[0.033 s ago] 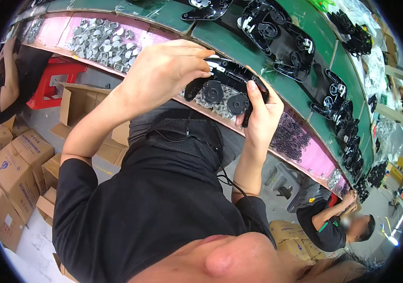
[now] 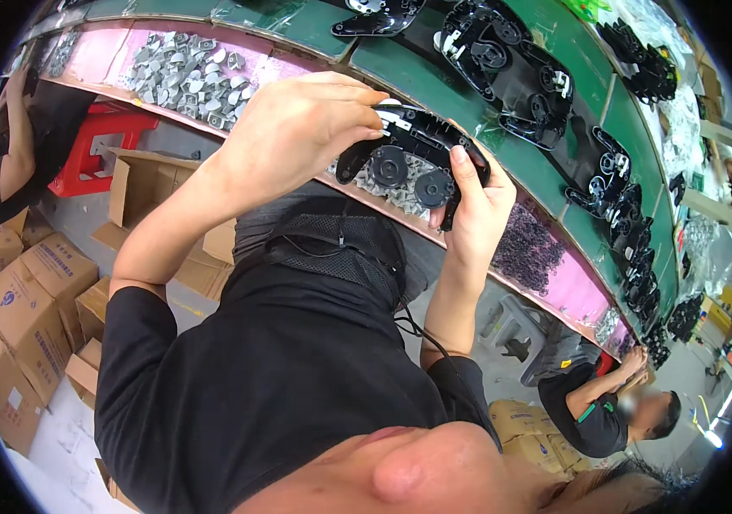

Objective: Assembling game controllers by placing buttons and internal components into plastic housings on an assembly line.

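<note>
A black game controller shell (image 2: 422,128) is held up above the bench's near edge, its inner side showing two round black parts and a white piece (image 2: 396,121). My right hand (image 2: 479,201) grips its right end, the thumb lying over the inside and the fingers behind. At the upper left corner my left hand (image 2: 297,128) is closed, thumb and fingertips pinching beside the white piece. Whether a small part sits between those left fingertips is hidden.
Grey plastic pieces (image 2: 186,81) and small dark parts (image 2: 529,244) lie along the pink strip (image 2: 576,287). More controller shells (image 2: 486,51) line the green bench (image 2: 400,64). Cardboard boxes (image 2: 36,300) stand lower left. Co-workers sit at left (image 2: 15,154) and right (image 2: 593,403).
</note>
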{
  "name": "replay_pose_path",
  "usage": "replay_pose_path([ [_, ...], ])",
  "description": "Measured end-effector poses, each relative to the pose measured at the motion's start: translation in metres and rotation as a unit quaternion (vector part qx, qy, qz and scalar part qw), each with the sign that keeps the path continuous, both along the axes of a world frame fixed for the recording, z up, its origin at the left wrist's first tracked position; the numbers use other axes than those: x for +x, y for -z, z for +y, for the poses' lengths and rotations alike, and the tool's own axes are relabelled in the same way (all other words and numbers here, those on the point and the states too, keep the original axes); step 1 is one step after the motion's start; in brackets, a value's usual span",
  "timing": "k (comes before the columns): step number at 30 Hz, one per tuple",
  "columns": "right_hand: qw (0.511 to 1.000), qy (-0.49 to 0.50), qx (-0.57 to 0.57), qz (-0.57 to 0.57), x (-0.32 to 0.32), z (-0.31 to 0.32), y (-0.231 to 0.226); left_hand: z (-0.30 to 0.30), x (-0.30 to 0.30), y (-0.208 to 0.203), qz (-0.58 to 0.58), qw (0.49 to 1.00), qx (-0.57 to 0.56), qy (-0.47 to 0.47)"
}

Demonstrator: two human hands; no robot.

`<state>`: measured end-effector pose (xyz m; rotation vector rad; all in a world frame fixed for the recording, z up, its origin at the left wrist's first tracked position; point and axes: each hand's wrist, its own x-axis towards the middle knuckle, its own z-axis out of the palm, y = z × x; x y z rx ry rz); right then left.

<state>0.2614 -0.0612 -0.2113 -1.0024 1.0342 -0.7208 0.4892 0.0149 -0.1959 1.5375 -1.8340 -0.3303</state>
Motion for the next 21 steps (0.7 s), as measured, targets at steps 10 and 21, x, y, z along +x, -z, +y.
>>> replay_pose_path([
  [10,0.997,0.002,0.076,-0.032,0.003,-0.011,0.021,0.006,0.009,-0.006,0.170,0.968,0.153,-0.107],
  [21,0.984,-0.083,0.000,-0.155,-0.003,-0.012,0.011,0.020,0.063,0.023,0.497,0.840,0.072,-0.206],
])
